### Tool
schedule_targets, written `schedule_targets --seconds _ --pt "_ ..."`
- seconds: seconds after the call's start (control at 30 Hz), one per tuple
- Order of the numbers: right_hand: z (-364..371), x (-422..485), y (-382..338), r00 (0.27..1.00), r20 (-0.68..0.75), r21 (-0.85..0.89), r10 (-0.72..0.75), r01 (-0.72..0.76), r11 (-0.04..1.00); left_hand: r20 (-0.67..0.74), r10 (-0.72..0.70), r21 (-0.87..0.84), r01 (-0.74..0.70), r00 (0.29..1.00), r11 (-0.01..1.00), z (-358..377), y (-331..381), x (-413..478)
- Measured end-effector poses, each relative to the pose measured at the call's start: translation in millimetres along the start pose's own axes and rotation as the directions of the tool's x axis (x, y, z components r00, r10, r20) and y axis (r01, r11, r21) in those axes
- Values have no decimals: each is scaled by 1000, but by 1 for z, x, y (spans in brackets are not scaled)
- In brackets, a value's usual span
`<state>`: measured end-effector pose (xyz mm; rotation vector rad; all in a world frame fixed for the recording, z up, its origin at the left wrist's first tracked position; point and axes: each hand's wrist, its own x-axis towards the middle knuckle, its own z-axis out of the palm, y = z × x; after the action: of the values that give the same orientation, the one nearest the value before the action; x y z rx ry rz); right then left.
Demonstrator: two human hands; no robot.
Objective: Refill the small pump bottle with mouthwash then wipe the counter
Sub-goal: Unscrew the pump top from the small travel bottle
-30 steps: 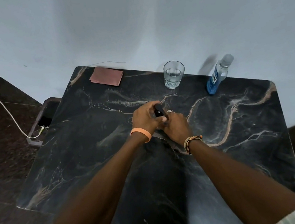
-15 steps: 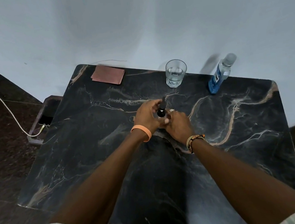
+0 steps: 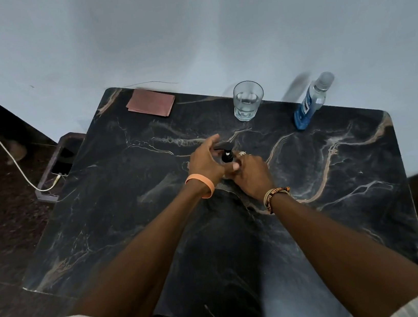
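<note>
Small pump bottle (image 3: 227,158) stands near the centre of the marble counter (image 3: 131,223), its black pump head showing between both hands. On its nine o'clock side, the left hand (image 3: 204,160) stretches its fingers toward twelve with the thumb near the collar; whether it actually pinches the pump, I cannot tell. The right hand (image 3: 252,173), at four o'clock, wraps the mostly hidden body, grasping it.

Risks, as I judge them: the slim bottle could tip on the polished stone if the pump jerks free, and its narrow neck invites spills when pouring.

At eleven o'clock lies a flat, reddish folded cloth (image 3: 151,105). At twelve stands a faceted clear glass (image 3: 248,100) holding clear liquid. At one is the transparent plastic mouthwash bottle (image 3: 308,102), blue in its lower half.
</note>
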<state>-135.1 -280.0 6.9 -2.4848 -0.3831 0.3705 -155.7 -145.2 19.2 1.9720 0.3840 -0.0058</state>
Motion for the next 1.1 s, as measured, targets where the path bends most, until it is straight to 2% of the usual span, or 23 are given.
schedule_targets --seconds 0.1,0.27,0.6,0.73,0.9,1.1 --pt "0 1 0 999 13 21 40 -41 999 29 -20 -104 23 999 994 -1 -3 1" --pt "2 0 2 999 -22 15 35 -35 999 30 40 26 -41 999 999 -4 -4 1" --pt "4 2 5 999 -7 22 53 -53 998 56 109 64 -113 992 992 -4 -3 0" --pt "3 1 5 999 -9 24 36 -36 999 14 68 69 -69 998 995 -4 -3 1" --pt "2 0 4 999 -27 29 43 -42 999 50 107 134 -113 993 984 -5 -4 1" --pt "-1 1 4 999 19 11 47 -47 999 -6 72 73 -72 997 995 -7 0 -1"
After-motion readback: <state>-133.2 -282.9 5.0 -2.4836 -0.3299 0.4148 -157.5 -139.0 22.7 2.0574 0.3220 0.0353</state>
